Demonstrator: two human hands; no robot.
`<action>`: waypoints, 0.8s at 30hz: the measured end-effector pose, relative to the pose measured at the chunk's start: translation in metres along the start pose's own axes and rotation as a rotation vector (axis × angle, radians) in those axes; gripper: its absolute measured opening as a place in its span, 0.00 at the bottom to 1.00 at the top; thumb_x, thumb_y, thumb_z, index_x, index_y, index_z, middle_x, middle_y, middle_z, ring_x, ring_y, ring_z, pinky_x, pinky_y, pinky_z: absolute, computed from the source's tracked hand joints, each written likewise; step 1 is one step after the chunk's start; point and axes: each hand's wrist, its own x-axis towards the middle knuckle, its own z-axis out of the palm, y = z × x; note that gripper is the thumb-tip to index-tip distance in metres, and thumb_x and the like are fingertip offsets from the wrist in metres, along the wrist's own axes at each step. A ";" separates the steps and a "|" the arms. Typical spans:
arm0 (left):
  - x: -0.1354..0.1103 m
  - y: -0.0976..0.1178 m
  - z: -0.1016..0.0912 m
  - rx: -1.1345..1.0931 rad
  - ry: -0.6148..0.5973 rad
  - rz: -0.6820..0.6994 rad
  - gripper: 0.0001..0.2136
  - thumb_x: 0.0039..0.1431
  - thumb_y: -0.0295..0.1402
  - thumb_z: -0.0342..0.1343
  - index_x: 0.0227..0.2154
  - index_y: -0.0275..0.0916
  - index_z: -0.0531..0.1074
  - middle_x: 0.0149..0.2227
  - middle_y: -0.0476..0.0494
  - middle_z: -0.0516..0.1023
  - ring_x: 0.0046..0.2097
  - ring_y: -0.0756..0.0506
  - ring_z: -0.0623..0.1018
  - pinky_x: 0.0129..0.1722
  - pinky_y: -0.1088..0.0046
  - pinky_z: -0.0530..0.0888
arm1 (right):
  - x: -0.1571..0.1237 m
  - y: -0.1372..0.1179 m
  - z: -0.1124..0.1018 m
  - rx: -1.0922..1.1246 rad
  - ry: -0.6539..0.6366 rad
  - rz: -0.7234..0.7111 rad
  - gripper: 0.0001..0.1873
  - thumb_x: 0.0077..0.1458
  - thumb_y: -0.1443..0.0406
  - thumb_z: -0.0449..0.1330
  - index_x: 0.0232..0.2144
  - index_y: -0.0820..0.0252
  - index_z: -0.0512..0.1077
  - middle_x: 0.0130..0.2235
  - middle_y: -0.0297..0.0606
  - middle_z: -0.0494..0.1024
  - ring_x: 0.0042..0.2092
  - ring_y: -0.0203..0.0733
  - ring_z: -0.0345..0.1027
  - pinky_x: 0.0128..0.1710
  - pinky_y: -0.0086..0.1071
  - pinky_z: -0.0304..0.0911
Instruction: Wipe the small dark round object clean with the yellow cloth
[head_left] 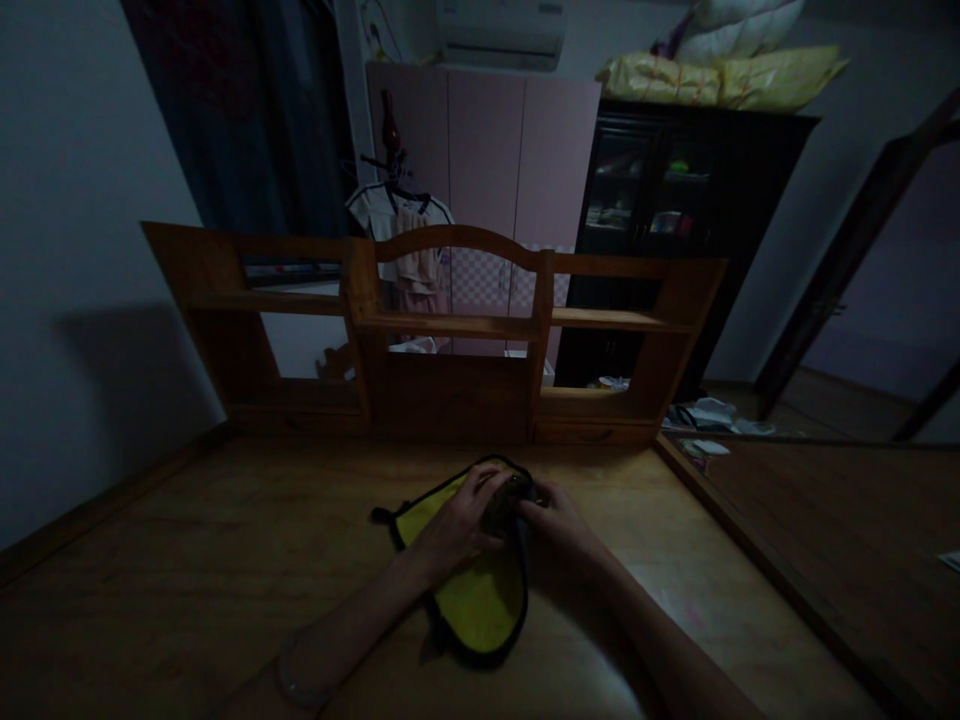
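Note:
A yellow pouch (484, 604) with black edging lies on the wooden desktop, a dark strap or tab sticking out at its left corner. My left hand (463, 522) curls over the upper part of the pouch, its fingers closed around a small dark object (498, 512) whose kind the dim light hides. On the other side, my right hand (559, 518) pinches the dark edge of the pouch close to that object, thumb towards the left hand. The fingertips of the right hand are partly hidden.
A wooden shelf unit (450, 325) with small drawers stands along the desktop's (247, 560) far edge. A raised wooden rim (757, 545) runs down the right side. Behind are a pink wardrobe (484, 150), hanging clothes (416, 250) and a black cabinet (735, 190). A wall (82, 250) borders the left.

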 end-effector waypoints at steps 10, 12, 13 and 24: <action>-0.001 -0.004 0.006 0.101 0.006 -0.013 0.43 0.40 0.27 0.68 0.58 0.49 0.53 0.58 0.43 0.59 0.57 0.38 0.67 0.55 0.56 0.69 | -0.003 0.004 0.004 -0.369 0.068 -0.161 0.12 0.57 0.61 0.54 0.38 0.60 0.74 0.36 0.38 0.78 0.38 0.45 0.69 0.39 0.34 0.63; -0.001 -0.003 0.006 0.102 0.007 -0.009 0.42 0.41 0.27 0.68 0.58 0.49 0.53 0.57 0.42 0.59 0.56 0.37 0.67 0.55 0.56 0.69 | -0.004 0.003 0.004 -0.403 0.063 -0.163 0.12 0.57 0.61 0.54 0.39 0.59 0.73 0.38 0.39 0.78 0.39 0.47 0.70 0.39 0.35 0.63; -0.001 -0.003 0.006 0.101 0.004 -0.007 0.42 0.41 0.27 0.67 0.58 0.49 0.53 0.57 0.42 0.60 0.56 0.37 0.67 0.55 0.56 0.69 | -0.004 0.002 0.004 -0.424 0.061 -0.162 0.12 0.57 0.61 0.53 0.39 0.59 0.73 0.38 0.40 0.78 0.39 0.47 0.70 0.39 0.35 0.63; -0.002 -0.007 0.003 0.135 -0.032 0.026 0.45 0.40 0.31 0.69 0.60 0.48 0.51 0.57 0.41 0.61 0.56 0.37 0.68 0.54 0.58 0.69 | -0.006 0.001 0.000 -0.557 0.040 -0.181 0.12 0.59 0.61 0.52 0.35 0.58 0.75 0.33 0.41 0.80 0.34 0.47 0.73 0.32 0.32 0.59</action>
